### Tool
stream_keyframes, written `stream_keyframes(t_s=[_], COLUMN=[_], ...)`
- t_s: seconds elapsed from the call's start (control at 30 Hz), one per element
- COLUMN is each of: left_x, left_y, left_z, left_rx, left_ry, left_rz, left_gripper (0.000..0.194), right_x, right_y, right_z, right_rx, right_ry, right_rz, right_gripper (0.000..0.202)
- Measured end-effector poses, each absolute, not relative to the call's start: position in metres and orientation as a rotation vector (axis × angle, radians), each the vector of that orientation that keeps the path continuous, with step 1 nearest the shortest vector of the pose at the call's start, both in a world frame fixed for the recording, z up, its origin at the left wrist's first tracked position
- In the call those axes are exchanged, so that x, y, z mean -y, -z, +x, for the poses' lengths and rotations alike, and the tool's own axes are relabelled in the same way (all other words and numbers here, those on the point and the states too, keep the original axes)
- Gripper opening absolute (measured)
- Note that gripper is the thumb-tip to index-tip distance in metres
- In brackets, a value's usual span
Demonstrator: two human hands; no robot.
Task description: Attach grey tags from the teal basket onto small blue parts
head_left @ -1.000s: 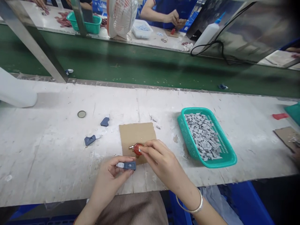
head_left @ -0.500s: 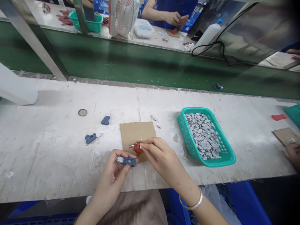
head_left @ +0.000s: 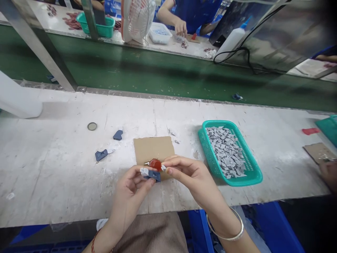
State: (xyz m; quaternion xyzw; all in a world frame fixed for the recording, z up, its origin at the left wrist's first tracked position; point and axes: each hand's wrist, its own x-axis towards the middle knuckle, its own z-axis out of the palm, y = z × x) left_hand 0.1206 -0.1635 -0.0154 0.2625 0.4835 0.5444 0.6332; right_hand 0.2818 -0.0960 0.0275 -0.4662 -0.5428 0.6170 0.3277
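Note:
Between its thumb and fingers, my left hand (head_left: pixel 135 186) holds a dark blue-grey part (head_left: pixel 154 175) with a light grey piece (head_left: pixel 144 171) at its left end. My right hand (head_left: pixel 188 172) pinches a small light grey chip (head_left: pixel 163 168) just right of that part. Behind the fingers, a red object (head_left: pixel 155 164) with a metal tip pointing left lies on a brown cardboard square (head_left: pixel 152 147). To the right stands a green basket (head_left: pixel 247 158) full of small grey chips (head_left: pixel 226 151). Two more blue-grey parts (head_left: pixel 101 155) (head_left: pixel 118 135) lie to the left.
A round metal cap (head_left: pixel 92 126) lies at left, near a white bottle (head_left: pixel 19 98). A metal post (head_left: pixel 44 45) rises at the back left. Across the green divider (head_left: pixel 131 73), a person's hand (head_left: pixel 180 28) is over the other bench. Another hand (head_left: pixel 329 172) shows at far right.
Both my hands have shifted slightly right, and the grey chip has moved from the red object to beside the blue-grey part. Across the divider, the person's hands have moved apart.

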Motion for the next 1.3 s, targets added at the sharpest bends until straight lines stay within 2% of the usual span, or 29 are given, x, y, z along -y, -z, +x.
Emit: stream_keyframes(t_s=[0.17, 0.63, 0.8, 0.87, 1.0, 1.13, 1.3], left_x=[0.16, 0.161, 0.164, 0.163, 0.16, 0.161, 0.16], left_y=[0.011, 0.009, 0.011, 0.009, 0.003, 0.002, 0.006], left_z=[0.124, 0.127, 0.124, 0.123, 0.124, 0.127, 0.13], left_rx=[-1.075, -1.126, -1.186, -1.188, -1.143, -1.052, -1.222], left_ry=[-1.271, -1.299, -1.294, -1.299, -1.314, -1.279, -1.297], left_rz=[0.595, 0.6, 0.672, 0.711, 0.827, 0.796, 0.927], left_gripper=[0.015, 0.013, 0.015, 0.016, 0.014, 0.007, 0.012], right_x=[0.103, 0.11, 0.106, 0.106, 0.112, 0.119, 0.121], right_y=[-0.031, -0.039, -0.036, -0.033, -0.025, -0.021, -0.019], right_z=[0.278, 0.276, 0.28, 0.28, 0.276, 0.265, 0.255], right_rx=[1.322, 1.684, 1.542, 1.43, 1.295, 1.182, 1.055], right_ry=[-1.721, -1.4, -1.668, -1.801, -1.848, -2.029, -1.964], right_rz=[-1.191, -1.265, -1.235, -1.173, -1.13, -1.044, -1.037], right_gripper=[0.008, 0.009, 0.005, 0.01, 0.026, 0.032, 0.027])
